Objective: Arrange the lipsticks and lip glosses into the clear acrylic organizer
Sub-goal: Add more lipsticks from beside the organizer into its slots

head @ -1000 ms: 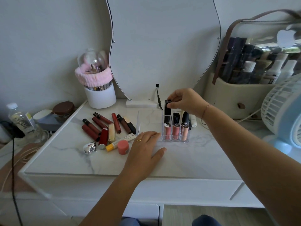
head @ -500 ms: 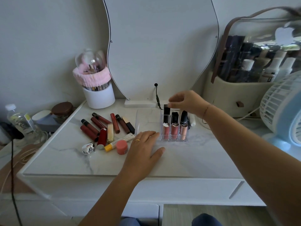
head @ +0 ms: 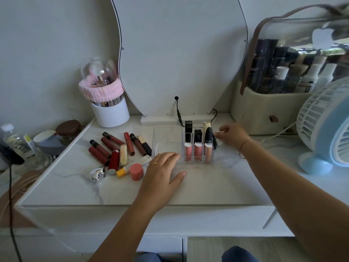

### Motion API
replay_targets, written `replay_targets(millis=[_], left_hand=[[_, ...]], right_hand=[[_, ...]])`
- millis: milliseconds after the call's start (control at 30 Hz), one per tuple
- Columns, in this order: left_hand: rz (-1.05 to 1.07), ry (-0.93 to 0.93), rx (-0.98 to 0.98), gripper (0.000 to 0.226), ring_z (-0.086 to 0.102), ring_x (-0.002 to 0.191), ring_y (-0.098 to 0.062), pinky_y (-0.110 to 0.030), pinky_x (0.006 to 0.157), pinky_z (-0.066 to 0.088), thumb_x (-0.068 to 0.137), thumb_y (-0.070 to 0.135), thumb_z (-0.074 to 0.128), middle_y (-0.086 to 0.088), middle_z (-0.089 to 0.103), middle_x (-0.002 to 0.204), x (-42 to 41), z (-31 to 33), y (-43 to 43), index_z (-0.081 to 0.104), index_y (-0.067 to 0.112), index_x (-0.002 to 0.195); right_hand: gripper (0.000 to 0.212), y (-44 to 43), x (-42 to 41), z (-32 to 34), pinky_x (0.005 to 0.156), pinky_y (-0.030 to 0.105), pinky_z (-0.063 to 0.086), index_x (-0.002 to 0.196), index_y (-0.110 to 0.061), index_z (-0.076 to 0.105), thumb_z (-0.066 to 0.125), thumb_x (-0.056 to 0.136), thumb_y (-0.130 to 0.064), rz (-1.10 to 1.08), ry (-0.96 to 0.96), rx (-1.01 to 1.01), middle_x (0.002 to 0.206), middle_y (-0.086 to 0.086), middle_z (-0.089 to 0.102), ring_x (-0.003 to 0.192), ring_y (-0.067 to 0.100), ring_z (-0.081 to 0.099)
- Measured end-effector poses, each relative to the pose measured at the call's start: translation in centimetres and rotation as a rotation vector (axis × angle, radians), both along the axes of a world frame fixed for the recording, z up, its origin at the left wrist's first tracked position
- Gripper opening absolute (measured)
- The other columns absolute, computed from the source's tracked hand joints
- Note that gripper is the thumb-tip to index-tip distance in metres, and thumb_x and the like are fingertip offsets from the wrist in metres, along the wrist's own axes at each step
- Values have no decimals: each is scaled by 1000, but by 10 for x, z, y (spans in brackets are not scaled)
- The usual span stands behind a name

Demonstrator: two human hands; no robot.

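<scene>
White marble-top vanity (head: 207, 186) (grey wall (head: 47, 44) behind).

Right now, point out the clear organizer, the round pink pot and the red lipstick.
clear organizer (head: 168, 147): head view, bare floor of its empty left section.
round pink pot (head: 136, 171): head view, middle of its lid.
red lipstick (head: 113, 162): head view, middle of its barrel.

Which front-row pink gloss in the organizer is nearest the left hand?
The leftmost gloss: only it stands right beside the left hand, at the row's left end.
</scene>
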State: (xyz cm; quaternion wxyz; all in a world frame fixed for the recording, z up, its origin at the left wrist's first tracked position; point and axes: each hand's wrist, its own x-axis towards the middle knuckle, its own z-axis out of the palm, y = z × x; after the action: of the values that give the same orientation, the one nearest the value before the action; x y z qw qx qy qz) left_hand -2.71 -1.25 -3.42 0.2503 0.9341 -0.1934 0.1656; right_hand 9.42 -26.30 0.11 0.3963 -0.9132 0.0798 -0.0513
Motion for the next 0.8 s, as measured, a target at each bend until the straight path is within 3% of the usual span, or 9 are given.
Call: replay_targets(millis=[167,267,333,400,467,533,633,700,800], left_hand=[[-4,0,0,52,29,132,-11,-21,107,16,91,46,45,9,41,140,1,-1,0,39,25,138],[-8,-11,1,51,30,131,-11,-20,107,16,90,45,46,8,43,138,1,-1,0,40,24,137],[-9,-13,0,51,31,131,-11,-21,107,17,90,45,47,8,43,138,1,-1,1,41,24,137],[-7,-8,-1,51,30,131,-11,-22,107,18,90,45,47,8,42,139,0,-1,0,40,24,137],[-8,-9,-3,51,31,131,-12,-23,108,19,90,45,47,8,42,139,0,-1,0,40,24,137],[-8,-8,-5,51,31,131,-12,-23,108,19,90,44,48,8,43,138,0,-1,0,41,23,137],[-7,-9,-7,52,31,131,-12,-25,109,21,90,45,47,8,42,139,0,-1,0,41,23,137],[-6,-10,-11,52,31,131,-12,-25,109,21,90,45,48,8,43,138,0,-1,0,41,23,137],[-2,-4,-18,51,31,131,-13,-25,109,21,90,44,49,7,43,139,0,-1,0,42,22,136]], right_hand=[[36,-4,-2,11,80,42,51,98,10,65,68,82,-23,26,67,-185,100,28,67,94,42,62],[26,-6,-9,17,60,31,41,72,-1,62,63,82,-25,30,117,-242,75,22,56,72,33,53],[29,-10,-10,16,73,36,51,85,6,68,64,82,-23,19,115,-226,89,28,65,86,39,62],[33,-17,-12,13,88,41,51,104,5,67,66,81,-19,5,88,-120,107,26,67,98,38,63],[36,-21,-18,14,77,32,52,114,-3,65,70,81,-16,12,76,44,106,16,66,81,23,60],[37,-23,-25,22,62,22,44,117,-7,64,70,81,-14,41,31,163,94,10,64,66,14,52],[29,-16,-38,47,66,25,45,112,-13,67,69,83,-17,92,-105,240,79,4,64,69,17,51],[20,-3,-46,66,62,19,48,103,-17,69,68,83,-17,157,-202,277,73,-1,64,62,10,51],[11,24,-51,86,59,15,49,95,-16,65,64,84,-14,239,-340,219,77,-2,64,62,6,54]])
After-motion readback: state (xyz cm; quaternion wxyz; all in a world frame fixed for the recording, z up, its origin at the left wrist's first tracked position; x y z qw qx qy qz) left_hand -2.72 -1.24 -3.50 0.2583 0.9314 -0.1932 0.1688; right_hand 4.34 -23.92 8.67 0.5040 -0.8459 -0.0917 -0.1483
